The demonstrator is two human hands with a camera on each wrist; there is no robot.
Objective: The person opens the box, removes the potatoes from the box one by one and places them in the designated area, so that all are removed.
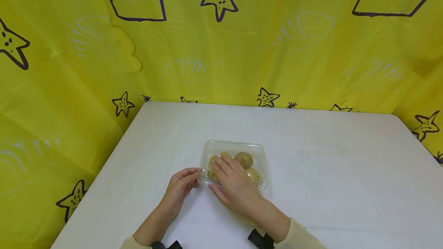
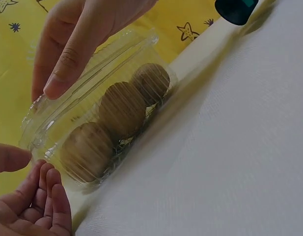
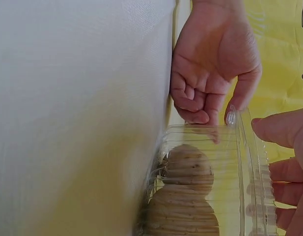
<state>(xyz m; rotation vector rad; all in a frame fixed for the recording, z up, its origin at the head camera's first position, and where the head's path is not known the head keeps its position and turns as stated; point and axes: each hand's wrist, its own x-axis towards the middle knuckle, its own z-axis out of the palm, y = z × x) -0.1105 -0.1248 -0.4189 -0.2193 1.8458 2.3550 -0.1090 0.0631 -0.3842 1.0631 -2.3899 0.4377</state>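
A clear plastic clamshell box with a ribbed body lies on the table, its lid down. Several round brown potatoes show through its walls. My right hand lies across the top of the lid, fingers stretched out, covering part of the potatoes in the head view. At the box's near left corner, the thumb and forefinger of my left hand pinch the rim. In the right wrist view, the other fingers of that left hand are curled below the rim.
A white cloth covers the table. Behind and beside it hangs a yellow curtain printed with starfish and fish. Dark wrist-worn devices show near both sleeves.
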